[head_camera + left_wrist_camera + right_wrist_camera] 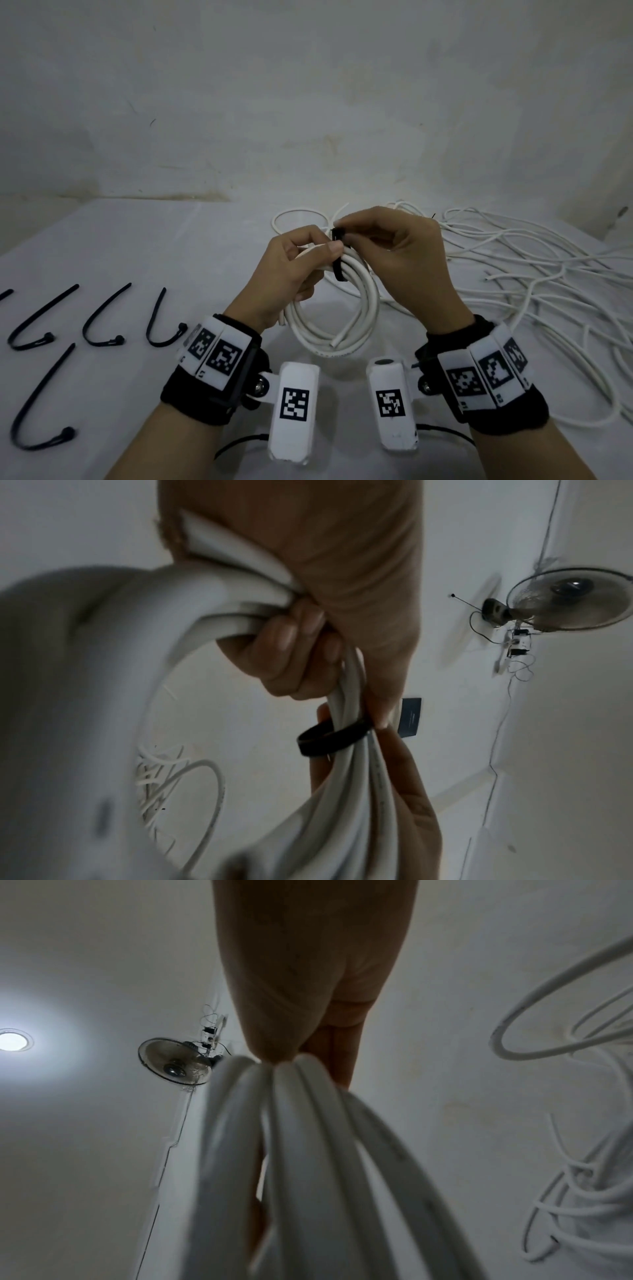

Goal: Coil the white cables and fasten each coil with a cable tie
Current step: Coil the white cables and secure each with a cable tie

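Wrist cameras (pixel 295 407) lowest; left hand (pixel 291 270) grips white cable coil (pixel 339 308); right hand (pixel 407 260) fingers pinch black cable tie (pixel 339 253) at 12 o'clock.

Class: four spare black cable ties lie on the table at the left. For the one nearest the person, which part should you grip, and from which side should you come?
Take the spare cable tie by its long straight tail, pinching from above across its width. It lies flat on the table, bent into a hook, with the bulky head at the near end; the tail stands apart from its neighbours, so a grip there should be unobstructed.
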The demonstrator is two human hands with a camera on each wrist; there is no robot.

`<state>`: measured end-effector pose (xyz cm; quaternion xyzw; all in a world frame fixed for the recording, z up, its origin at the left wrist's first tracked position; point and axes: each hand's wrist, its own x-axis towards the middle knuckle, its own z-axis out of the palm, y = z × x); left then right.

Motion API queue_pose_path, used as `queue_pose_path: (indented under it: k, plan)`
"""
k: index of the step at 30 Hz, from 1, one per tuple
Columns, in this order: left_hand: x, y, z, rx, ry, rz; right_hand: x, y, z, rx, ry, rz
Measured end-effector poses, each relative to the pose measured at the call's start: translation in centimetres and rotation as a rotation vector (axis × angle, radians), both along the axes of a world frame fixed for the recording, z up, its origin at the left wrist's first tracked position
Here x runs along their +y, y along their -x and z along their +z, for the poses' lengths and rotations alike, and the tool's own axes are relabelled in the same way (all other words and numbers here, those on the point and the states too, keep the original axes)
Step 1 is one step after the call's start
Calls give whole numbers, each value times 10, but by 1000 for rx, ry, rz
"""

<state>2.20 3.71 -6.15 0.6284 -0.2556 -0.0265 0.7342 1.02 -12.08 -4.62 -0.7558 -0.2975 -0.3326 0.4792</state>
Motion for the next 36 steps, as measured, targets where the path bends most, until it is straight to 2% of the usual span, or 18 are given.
queue_pose_path:
  k: [5, 11, 14, 18, 22, 27, 33, 36]
  plan:
    - [1, -1, -2, -45, -42, 66, 1, 7, 6, 57, 30, 32]
    - [-3, -1, -3, -43, -79, 68, 6, 2, 1, -91, 65, -173]
    - [-5, -1, -7, -28, -93, 64, -1, 2, 5, -76, -47, -269]
    - [-9, 2, -4, -42, -97, 69, -5, 4, 11, -9, -197, -219]
    - [-2, 2, -2, -101, -166, 115, -1, 4, 10, 93, -144, -166]
    - [-3, 0, -2, -73, -224, 136, 2, 3, 6, 142, -60, -184]
    - [-6, 6, 0, -96, -238, 81, -3, -3, 3, 134, -222, -280]
    - [-11, 7, 2, -108, -207, 66, -5, -6, 4, 133, -289, -256]
